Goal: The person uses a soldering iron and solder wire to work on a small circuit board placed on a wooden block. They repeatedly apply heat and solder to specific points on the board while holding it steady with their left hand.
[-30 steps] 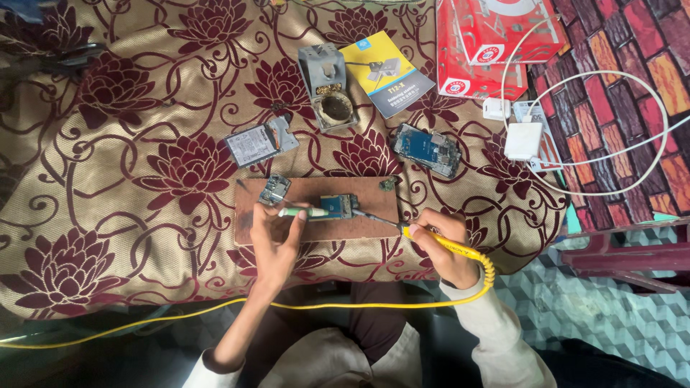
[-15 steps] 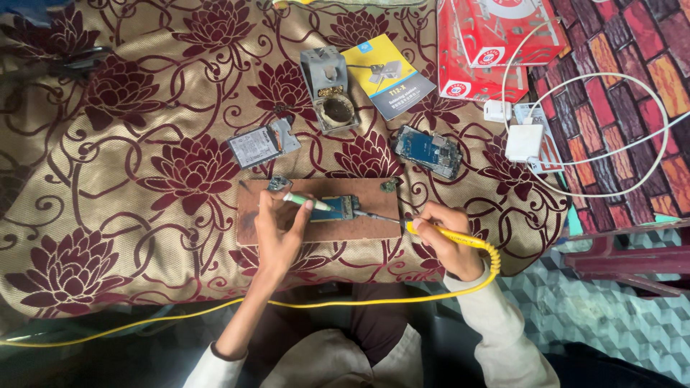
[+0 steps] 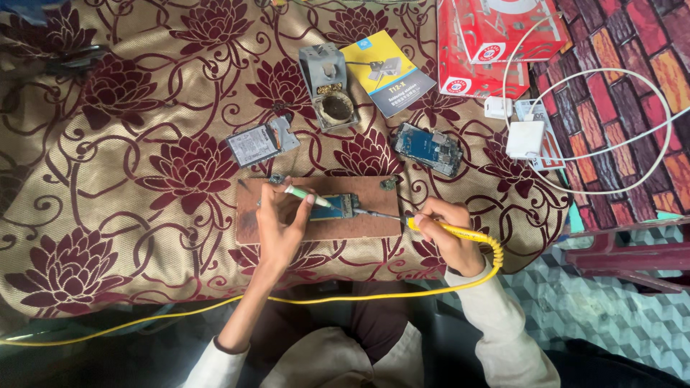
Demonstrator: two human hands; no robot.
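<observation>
Evidently, soldering work was in hand on a small circuit board lying near the middle of a brown wooden work board, which rested on the floral cloth just in front of the person. The right hand was closed around the yellow handle of a soldering iron, its thin tip laid toward the circuit board's right end; whether it touched could not be told. The left hand pinched a slim green-handled tool between fingers and thumb, its end angled down onto the circuit board's left part.

In my judgement the step would be done well by keeping the left hand braced on the work board so the part stays pinned, bringing the tip in low and briefly, and keeping the yellow cord slack so it does not drag the iron.

The circuit board appeared narrow, blue-green, with a dark patch; finer detail was too small to read. Beyond it lay a grey soldering stand, a second bare phone board, a battery, a booklet, a red box and a white charger.
</observation>
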